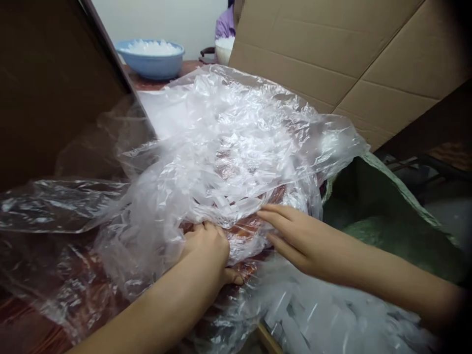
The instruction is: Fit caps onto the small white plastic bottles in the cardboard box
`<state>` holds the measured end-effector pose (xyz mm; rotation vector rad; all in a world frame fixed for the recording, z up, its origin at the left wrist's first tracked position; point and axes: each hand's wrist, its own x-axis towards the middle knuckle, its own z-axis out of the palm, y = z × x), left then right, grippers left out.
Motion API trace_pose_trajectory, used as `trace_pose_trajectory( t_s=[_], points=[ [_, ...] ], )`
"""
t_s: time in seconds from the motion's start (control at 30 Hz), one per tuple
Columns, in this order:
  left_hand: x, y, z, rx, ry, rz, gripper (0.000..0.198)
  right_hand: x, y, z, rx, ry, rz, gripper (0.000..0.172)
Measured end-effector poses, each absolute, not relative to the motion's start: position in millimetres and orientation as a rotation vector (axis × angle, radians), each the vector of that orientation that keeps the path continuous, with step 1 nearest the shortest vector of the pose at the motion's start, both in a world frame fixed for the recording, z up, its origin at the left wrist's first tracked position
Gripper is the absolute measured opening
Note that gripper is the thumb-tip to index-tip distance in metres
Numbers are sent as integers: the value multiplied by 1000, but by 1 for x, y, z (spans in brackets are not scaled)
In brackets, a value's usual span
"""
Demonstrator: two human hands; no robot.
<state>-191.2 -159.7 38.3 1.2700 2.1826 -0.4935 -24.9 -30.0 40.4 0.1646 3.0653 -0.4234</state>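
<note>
A large heap of clear crumpled plastic (pixel 243 123) with white pieces inside lies over a reddish-brown table (pixel 147 84). My left hand (pixel 208 250) presses into the near edge of the plastic, its fingers bent and partly hidden under the film, its thumb pointing right. To its right, my right hand (pixel 295 236) touches the plastic with its fingers stretched out and slightly apart, holding nothing. Below both hands, more plastic with white strips (pixel 317 314) hangs at the table's front edge.
A blue basin (pixel 155 61) of white pieces stands at the back left. Cardboard (pixel 313 49) rises at the back right, and a dark panel (pixel 55 88) at the left. An open green sack (pixel 391 211) sits at the right. A person in a purple sleeve (pixel 224 24) is behind.
</note>
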Motion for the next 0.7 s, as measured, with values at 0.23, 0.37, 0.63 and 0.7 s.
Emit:
trace_pose_trajectory(
  t_s=[0.23, 0.37, 0.63, 0.7],
  points=[
    [-193, -163, 33, 1273, 2183, -444, 90, -132, 9, 4, 84, 3155, -216, 63],
    [-194, -163, 35, 1253, 2150, -409, 91, -154, 23, 7, -164, 3033, -160, 80],
    [-195, -161, 35, 1257, 2120, -430, 89, -169, 24, 25, -305, 2860, -85, 51],
    [-195, -161, 35, 1262, 2127, -437, 85, -159, 21, 36, -332, 2792, -93, 48]
  ],
)
